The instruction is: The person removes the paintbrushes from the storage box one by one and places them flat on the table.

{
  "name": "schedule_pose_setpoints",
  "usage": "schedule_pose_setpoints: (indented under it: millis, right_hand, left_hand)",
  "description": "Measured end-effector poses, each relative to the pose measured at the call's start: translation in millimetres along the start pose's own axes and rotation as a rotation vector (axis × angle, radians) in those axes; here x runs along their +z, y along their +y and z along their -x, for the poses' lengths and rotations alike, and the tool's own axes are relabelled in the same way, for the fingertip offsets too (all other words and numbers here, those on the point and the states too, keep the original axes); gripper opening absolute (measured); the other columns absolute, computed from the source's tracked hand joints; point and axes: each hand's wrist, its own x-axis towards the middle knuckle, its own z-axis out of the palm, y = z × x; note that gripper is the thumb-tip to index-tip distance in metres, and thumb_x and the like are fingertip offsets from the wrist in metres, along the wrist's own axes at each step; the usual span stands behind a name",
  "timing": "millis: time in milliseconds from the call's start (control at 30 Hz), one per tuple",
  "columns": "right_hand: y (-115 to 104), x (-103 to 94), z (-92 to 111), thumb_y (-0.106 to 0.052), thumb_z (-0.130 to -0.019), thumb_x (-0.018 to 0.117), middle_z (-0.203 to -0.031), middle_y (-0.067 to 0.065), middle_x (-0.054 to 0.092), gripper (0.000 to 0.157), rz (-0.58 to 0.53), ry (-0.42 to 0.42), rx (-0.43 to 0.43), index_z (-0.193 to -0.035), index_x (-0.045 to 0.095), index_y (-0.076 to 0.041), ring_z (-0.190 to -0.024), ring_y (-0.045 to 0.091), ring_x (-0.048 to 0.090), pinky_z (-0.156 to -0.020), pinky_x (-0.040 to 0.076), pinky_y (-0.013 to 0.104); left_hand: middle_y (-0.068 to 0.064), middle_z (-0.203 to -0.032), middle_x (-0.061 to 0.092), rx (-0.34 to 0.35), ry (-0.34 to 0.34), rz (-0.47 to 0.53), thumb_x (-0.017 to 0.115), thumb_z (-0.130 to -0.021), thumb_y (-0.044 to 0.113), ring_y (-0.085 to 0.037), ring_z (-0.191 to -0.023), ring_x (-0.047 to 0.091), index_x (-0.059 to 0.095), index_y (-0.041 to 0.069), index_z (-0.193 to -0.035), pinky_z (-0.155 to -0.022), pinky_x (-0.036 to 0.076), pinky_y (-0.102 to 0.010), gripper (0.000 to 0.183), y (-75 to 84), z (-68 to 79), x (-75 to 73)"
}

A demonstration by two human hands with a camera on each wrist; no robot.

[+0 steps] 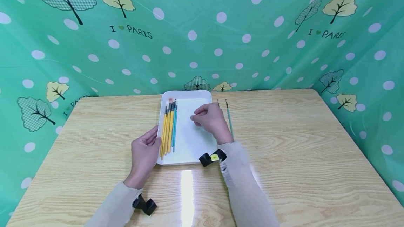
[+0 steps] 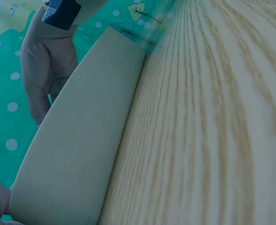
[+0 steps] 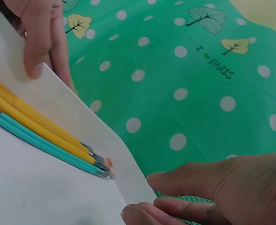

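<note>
A white tray [image 1: 195,157] lies on the table with several paintbrushes [image 1: 168,129] along its left side, some yellow-handled and some teal. My left hand [image 1: 145,153] grips the tray's left rim; the right wrist view shows its thumb [image 3: 34,61] inside the wall and fingers outside. Over the tray's right half hovers my right hand [image 1: 209,118]. Its thumb [image 3: 180,180] and fingers stand apart in the right wrist view, with nothing between them. Beside the tray on the right lies a teal paintbrush [image 1: 229,116]. Another brush tip [image 1: 218,103] shows there, the rest hidden behind my right hand.
The wooden table [image 1: 300,150] reaches out to both sides of the tray. A green dotted cloth [image 1: 202,20] hangs behind the table and down its sides. The tray's far end sits close to the table's back edge.
</note>
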Motion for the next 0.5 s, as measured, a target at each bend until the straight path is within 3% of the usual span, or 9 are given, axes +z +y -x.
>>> schedule_pose_setpoints:
  millis: [200, 500]
  right_hand:
    - [-2, 17.9, 2, -0.018, -0.089, 0.079, -0.088, 0.006, 0.074, 0.022, 0.063, 0.01, -0.025, -0.106, 0.072, -0.006, -0.081, 0.024, 0.075, -0.06, 0.054, 0.025]
    - [-3, 41.1, 3, -0.016, -0.089, 0.079, -0.093, 0.007, 0.074, 0.027, 0.073, 0.01, -0.03, -0.111, 0.071, -0.003, -0.073, 0.015, 0.071, -0.061, 0.057, 0.025]
  left_hand:
    - [-0.017, -0.149, 0.056, 0.01, -0.001, -0.004, 0.054, -0.103, 0.006, -0.026, -0.134, 0.059, 0.052, 0.007, -0.147, -0.099, 0.053, -0.018, 0.045, 0.4, 1.0, 0.2]
    - [-0.016, -0.15, 0.055, -0.001, 0.011, -0.005, 0.053, -0.102, 0.005, -0.025, -0.133, 0.06, 0.052, 0.008, -0.147, -0.095, 0.054, -0.017, 0.045, -1.4, 0.4, 0.4]
